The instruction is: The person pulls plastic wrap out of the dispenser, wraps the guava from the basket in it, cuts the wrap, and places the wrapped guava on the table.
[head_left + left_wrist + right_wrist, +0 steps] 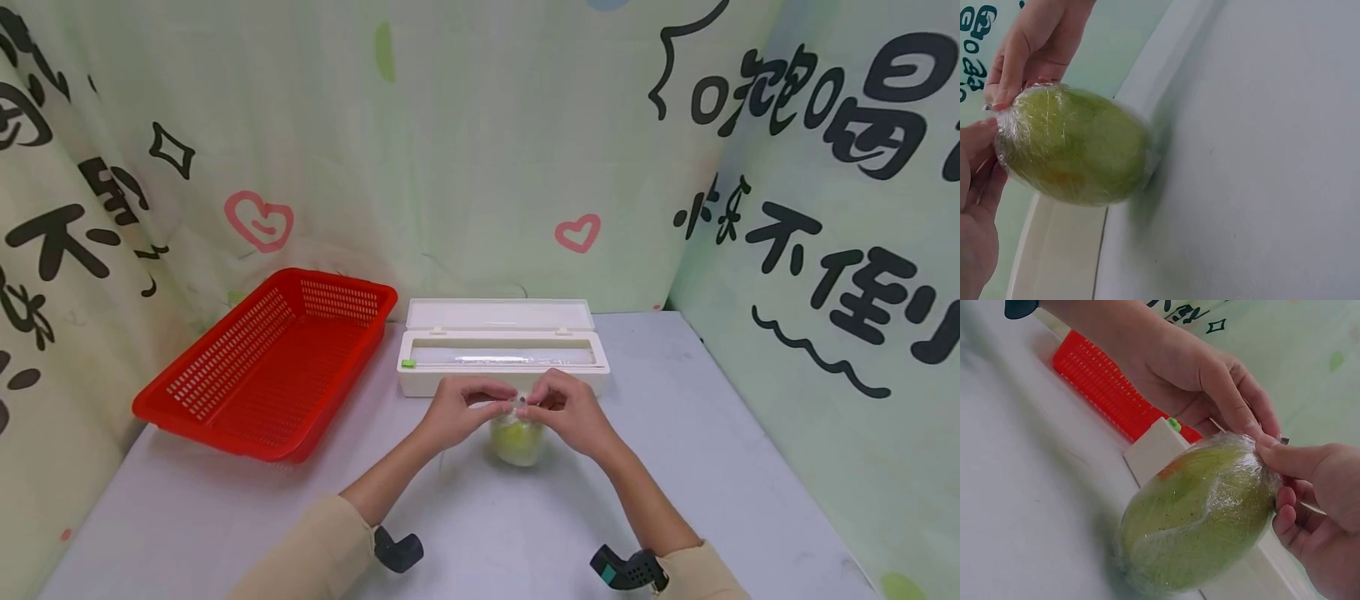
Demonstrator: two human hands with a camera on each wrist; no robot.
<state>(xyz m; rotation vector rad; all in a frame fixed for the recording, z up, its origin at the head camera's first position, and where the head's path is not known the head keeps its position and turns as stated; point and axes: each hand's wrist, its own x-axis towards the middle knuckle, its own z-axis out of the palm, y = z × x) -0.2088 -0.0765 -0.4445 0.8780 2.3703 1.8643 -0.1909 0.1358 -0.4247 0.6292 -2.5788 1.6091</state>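
Note:
A green mango wrapped in clear cling film stands on end, its lower tip close over the table. In the right wrist view an orange patch shows through the film. My left hand pinches the gathered film at the mango's upper end, thumb and fingers bent. From the other side my right hand pinches the same spot, its thumb meeting the left fingertips. A small dark stem tip pokes out between the hands. Both wrist views show the film pulled snug and wrinkled around the fruit.
Behind the hands stands a white cling film dispenser with its lid raised, a roll of film inside and a green slider at its left end. A red plastic basket sits at the left on the white table. Printed curtains hang around it.

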